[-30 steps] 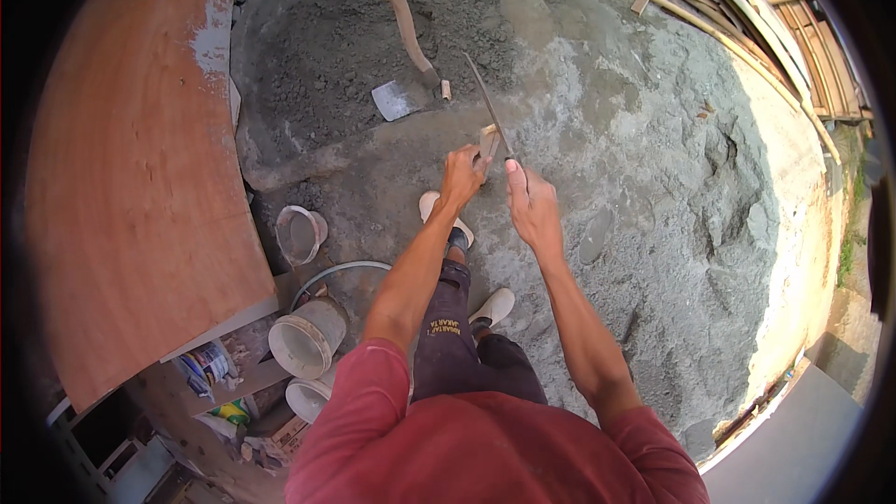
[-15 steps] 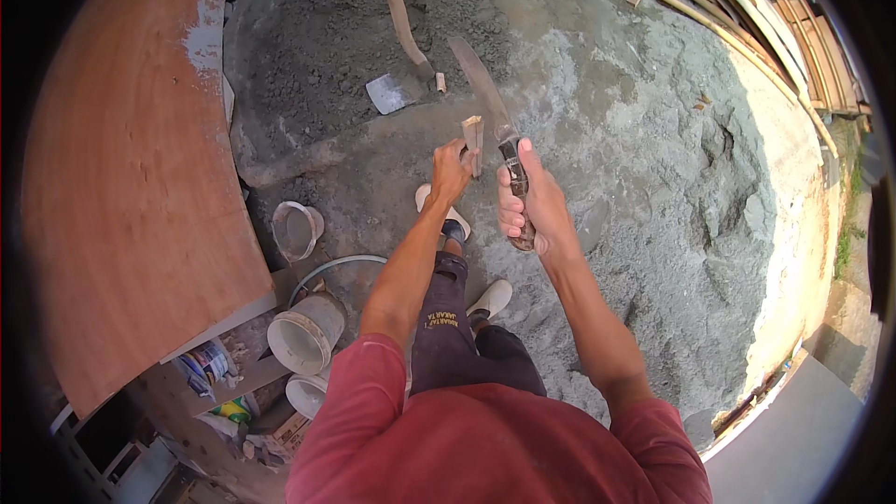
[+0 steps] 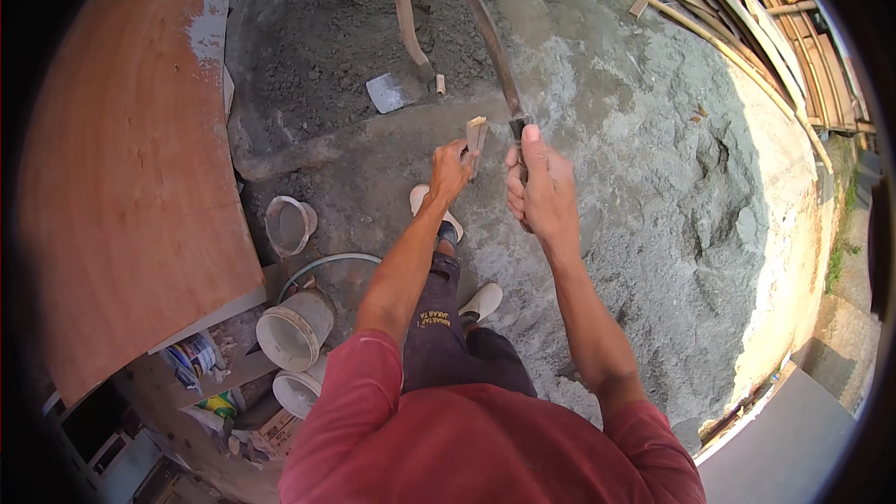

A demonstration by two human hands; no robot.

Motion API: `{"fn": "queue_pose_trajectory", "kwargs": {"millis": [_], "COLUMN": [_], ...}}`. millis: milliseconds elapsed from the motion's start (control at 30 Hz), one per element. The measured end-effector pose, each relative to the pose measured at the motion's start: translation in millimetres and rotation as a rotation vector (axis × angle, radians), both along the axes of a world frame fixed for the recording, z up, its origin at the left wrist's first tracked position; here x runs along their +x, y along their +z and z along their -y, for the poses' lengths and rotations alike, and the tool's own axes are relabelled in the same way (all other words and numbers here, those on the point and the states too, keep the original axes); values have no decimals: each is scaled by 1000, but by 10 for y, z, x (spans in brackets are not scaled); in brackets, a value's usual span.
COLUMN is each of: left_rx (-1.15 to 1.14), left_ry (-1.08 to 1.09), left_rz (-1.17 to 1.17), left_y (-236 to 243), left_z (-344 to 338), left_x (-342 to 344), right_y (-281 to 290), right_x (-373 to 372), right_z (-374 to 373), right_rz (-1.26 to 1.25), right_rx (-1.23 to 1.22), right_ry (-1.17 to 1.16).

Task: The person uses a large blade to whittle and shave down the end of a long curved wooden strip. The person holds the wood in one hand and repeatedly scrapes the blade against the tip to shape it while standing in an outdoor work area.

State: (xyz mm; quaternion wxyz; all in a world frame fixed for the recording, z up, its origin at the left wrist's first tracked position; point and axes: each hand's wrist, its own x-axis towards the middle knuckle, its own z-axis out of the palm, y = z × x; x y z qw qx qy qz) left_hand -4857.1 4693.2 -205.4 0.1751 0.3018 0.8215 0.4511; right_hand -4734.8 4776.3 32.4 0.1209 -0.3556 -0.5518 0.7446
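My left hand (image 3: pixel 452 170) is closed around a short, narrow piece of wood (image 3: pixel 476 135) with a pale cut top end, held upright above the ground. In my right hand (image 3: pixel 543 182) is a machete (image 3: pixel 497 54), its dark handle wrapped by my fingers and thumb. The long, slightly curved blade points up and away, just right of the wood and apart from it. Beyond my hands lies a hoe with a curved wooden handle (image 3: pixel 401 14) and a grey metal blade (image 3: pixel 388 93). A small wood offcut (image 3: pixel 441 84) rests beside that blade.
Grey sandy mortar (image 3: pixel 308 65) spreads at the far left, and a rough grey heap (image 3: pixel 681 196) at right. A plywood sheet (image 3: pixel 140 168) stands at left. Several buckets, one white bucket (image 3: pixel 291 331) among them, sit near my left leg. Bamboo and boards (image 3: pixel 737 47) line the far right.
My right hand has turned and risen slightly, swinging the machete blade more upright and to the right. My left hand keeps the piece of wood almost in the same place.
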Motion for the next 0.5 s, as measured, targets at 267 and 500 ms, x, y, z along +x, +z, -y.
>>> {"fn": "queue_pose_trajectory", "kwargs": {"millis": [267,500], "left_rx": [24,2], "left_ry": [-34,9], "left_rz": [-8,37], "left_y": [-17,-8], "left_z": [-222,-159], "left_x": [115,15], "right_y": [-1108,-978], "right_x": [205,45], "right_z": [-119,-154], "right_rz": [20,164], "right_rx": [546,-51], "right_ry": [-35,162]}}
